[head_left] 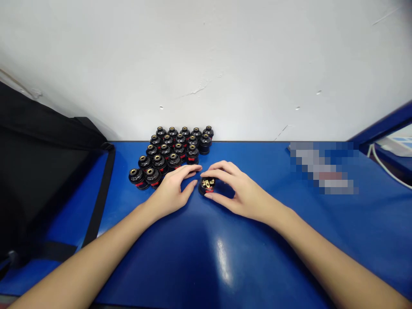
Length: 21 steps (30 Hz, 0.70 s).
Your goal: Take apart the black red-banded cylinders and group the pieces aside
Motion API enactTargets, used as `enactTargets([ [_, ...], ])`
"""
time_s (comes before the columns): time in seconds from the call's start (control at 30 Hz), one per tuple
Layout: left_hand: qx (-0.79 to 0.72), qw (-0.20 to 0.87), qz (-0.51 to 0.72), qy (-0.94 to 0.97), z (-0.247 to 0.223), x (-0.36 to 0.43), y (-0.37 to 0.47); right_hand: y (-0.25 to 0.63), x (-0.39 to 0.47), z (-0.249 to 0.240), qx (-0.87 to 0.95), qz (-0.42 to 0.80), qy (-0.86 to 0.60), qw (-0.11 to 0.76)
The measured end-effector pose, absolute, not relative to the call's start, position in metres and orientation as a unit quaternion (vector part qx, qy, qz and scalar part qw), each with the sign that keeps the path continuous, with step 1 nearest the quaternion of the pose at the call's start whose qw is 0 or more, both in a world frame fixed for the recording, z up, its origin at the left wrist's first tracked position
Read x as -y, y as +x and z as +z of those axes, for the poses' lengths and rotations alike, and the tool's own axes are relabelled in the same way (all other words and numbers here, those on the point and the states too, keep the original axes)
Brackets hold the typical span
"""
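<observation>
My right hand [242,192] has its thumb and fingertips curled around a black lamp holder [207,184] on the blue table. Brass contacts and a bit of red show on this lamp holder's upward-facing side. Just to its left is my left hand [174,189], empty, with thumb and fingers apart and fingertips pointing toward it. Behind and left of my left hand, several similar black lamp holders [160,163] stand upright in slanted rows, each with a brass ring on top and some red lower down. My left hand partly covers the nearest of them.
A white wall [206,77] rises behind the blue table [180,262]. A black bag [41,171] with straps lies at the left. A blurred-out flat item [325,169] rests at the right rear, and a white cable [386,168] hangs near the right edge.
</observation>
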State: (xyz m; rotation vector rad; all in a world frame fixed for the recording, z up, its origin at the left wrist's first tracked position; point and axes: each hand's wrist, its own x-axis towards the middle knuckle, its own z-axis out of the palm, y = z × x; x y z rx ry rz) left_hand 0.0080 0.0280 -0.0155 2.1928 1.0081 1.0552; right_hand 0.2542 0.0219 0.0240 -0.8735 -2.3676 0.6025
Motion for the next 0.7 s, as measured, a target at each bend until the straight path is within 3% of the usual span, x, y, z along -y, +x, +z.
enactTargets([
  [0.47, -0.371, 0.263, 0.385, 0.803, -0.016, -0.027, 0.007, 0.297, -0.047, 0.028, 0.851, 0.183, -0.447, 0.204],
  [0.7, -0.370, 0.259, 0.384, 0.805, -0.015, -0.026, 0.007, 0.287, -0.057, 0.006, 0.779, 0.253, -0.466, 0.334],
])
